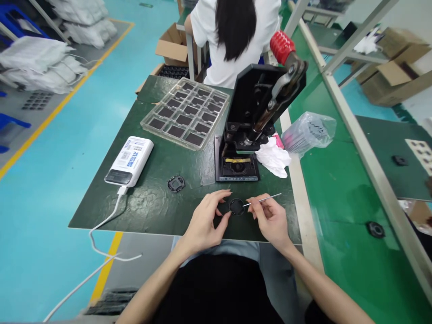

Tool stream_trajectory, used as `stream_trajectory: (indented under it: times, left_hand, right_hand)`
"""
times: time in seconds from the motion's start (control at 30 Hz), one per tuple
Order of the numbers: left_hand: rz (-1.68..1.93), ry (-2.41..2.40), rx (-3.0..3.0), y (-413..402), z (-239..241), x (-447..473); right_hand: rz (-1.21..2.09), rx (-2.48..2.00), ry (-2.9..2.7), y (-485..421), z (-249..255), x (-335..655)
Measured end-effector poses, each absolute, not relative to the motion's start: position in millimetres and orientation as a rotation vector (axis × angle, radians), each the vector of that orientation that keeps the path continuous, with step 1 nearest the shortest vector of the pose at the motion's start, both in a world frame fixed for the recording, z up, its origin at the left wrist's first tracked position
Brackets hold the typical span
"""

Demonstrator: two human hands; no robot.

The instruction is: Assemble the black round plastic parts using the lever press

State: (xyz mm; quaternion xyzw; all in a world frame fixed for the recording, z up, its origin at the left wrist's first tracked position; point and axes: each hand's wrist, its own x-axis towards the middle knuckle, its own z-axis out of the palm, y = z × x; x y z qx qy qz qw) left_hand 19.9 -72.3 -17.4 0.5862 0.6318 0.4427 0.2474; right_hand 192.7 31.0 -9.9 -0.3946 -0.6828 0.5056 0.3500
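Observation:
A small round black plastic part [236,207] lies on the dark green tabletop between my hands. My left hand [209,220] curves around its left side, the thumb tip against the rim and the index finger arched just above. In my right hand [270,218], a thin silver rod [266,199] is pinched between thumb and fingers, its left end at the part's right side. Another round black part, a ring-like housing [176,183], lies apart to the left. Behind my hands stands a black hand press [238,168] with a red-wrapped lever [282,46].
A clear compartment tray [185,114] of dark pieces sits at the back. A white power bank [130,161] with a cable is at left. Right of the press are crumpled tissue [274,157] and a plastic bag [308,132], beside a green conveyor belt [337,252]. A co-worker [232,36] sits ahead.

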Motion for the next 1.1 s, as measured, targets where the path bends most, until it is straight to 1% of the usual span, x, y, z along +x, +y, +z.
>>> stream_trajectory:
  times: [0.2, 0.6, 1.1]
  left_hand:
    - [1.15, 1.919, 1.612, -73.7, -26.0, 32.7]
    - [1.144, 1.892, 1.553, -71.8, -26.9, 34.3]
    - [1.189, 1.945, 1.543, -70.4, -26.5, 35.4]
  right_hand:
    - [1.189, -0.903, -1.96, 35.2, -13.2, 182.8]
    - [1.11, -0.892, -2.107, 36.7, -20.5, 174.8]
    - [0.79, -0.652, -2.293, 32.1, -21.6, 170.7]
